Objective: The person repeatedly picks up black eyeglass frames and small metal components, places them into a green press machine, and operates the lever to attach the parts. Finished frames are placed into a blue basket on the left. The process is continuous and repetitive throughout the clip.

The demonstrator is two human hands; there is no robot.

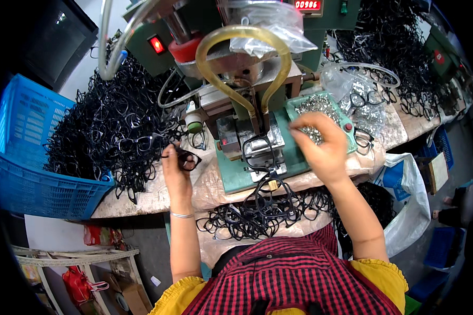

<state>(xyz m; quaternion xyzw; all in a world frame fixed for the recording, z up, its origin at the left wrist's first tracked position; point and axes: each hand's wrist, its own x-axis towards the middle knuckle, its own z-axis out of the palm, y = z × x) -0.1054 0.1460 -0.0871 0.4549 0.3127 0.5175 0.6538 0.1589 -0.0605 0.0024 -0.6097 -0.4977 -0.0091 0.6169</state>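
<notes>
My left hand (177, 170) is closed on a black eyeglass frame (196, 161), just left of the green press base. Beside the green tray (350, 143) of small metal parts (316, 106), my right hand (325, 149) is raised with thumb and forefinger pinched together. Whatever it may hold is too small to make out. Another black eyeglass frame (246, 164) sits at the press's metal fixture (280, 156), below the looped yellowish tube (284, 50). Near the table's front edge, in front of my body, lies a pile of black frames (236, 219).
A large heap of black frames (115, 123) spreads on the left, beside a blue plastic crate (47, 184). More frames (399, 47) cover the far right. Clear bags of metal parts (365, 113) lie behind the tray. A white sack (412, 210) hangs at the right.
</notes>
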